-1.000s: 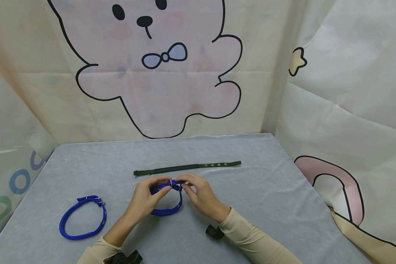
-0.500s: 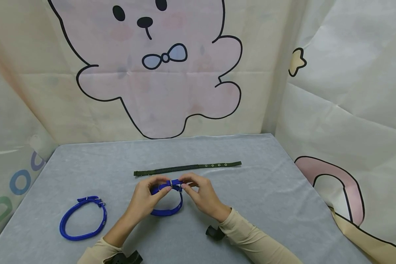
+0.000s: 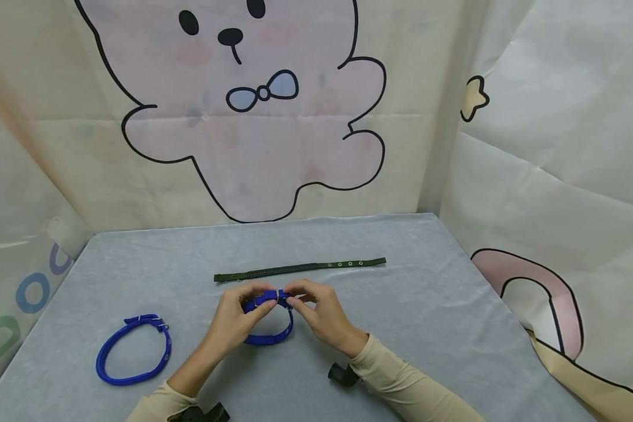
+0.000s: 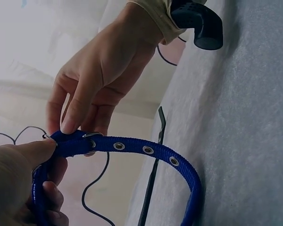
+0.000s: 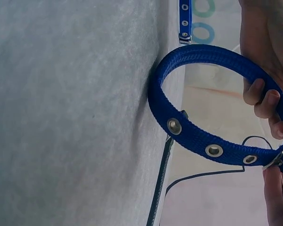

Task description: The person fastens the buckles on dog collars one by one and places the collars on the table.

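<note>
A blue collar (image 3: 271, 339) with metal eyelets is bent into a loop, its lower side close to or on the table. My left hand (image 3: 233, 316) pinches it at the buckle end between thumb and fingers. My right hand (image 3: 322, 313) pinches the strap just right of the buckle, with the thumb in front. In the left wrist view the collar (image 4: 148, 149) shows eyelets running away from the buckle, and the right hand (image 4: 101, 75) reaches down to the strap end. The left fingers (image 5: 266, 103) curl round the padded part in the right wrist view.
Behind the hands a dark green collar (image 3: 295, 268) lies stretched out flat. A second blue collar (image 3: 101, 357), buckled into a ring, lies at the left. All rest on a grey cloth-covered table (image 3: 427, 328), with printed curtains (image 3: 306, 146) behind and at the sides.
The buckle part of the blue collar has shifted slightly right within the fingers, and less of the strap shows between the hands. The other collars have stayed put.
</note>
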`<act>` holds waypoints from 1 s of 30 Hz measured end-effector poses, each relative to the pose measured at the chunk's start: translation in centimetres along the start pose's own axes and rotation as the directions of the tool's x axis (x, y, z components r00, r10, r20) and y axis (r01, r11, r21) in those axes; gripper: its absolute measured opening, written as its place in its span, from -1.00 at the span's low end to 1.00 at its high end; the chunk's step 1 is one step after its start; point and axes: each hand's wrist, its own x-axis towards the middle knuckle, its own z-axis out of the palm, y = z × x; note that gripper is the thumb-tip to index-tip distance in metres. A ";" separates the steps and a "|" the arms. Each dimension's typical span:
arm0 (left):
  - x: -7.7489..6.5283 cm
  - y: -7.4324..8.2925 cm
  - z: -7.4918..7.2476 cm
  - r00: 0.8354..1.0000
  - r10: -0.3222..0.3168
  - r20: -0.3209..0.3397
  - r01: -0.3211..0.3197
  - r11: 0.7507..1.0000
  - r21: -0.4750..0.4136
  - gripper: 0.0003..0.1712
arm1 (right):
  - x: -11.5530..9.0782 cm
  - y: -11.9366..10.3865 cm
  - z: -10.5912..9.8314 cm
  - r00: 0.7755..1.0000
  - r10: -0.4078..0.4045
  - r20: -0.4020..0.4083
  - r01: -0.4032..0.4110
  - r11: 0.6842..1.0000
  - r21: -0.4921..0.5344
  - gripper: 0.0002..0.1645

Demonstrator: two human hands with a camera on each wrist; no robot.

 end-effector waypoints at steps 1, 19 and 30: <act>0.0 0.0 0.0 1.000 0.001 0.001 -0.001 1.000 -0.004 -0.79 | 0.0 0.0 0.0 1.000 0.003 -0.003 -0.003 1.000 0.004 -0.82; -0.6 1.0 0.9 0.997 0.076 -0.020 -0.073 0.990 0.123 -0.77 | -0.4 -1.2 0.0 1.000 0.010 0.016 -0.010 0.999 0.047 -0.65; -0.7 0.6 0.6 0.989 0.145 0.008 -0.145 0.982 0.119 -0.83 | -0.3 -1.2 -0.2 0.998 -0.051 0.047 0.053 0.998 -0.033 -0.68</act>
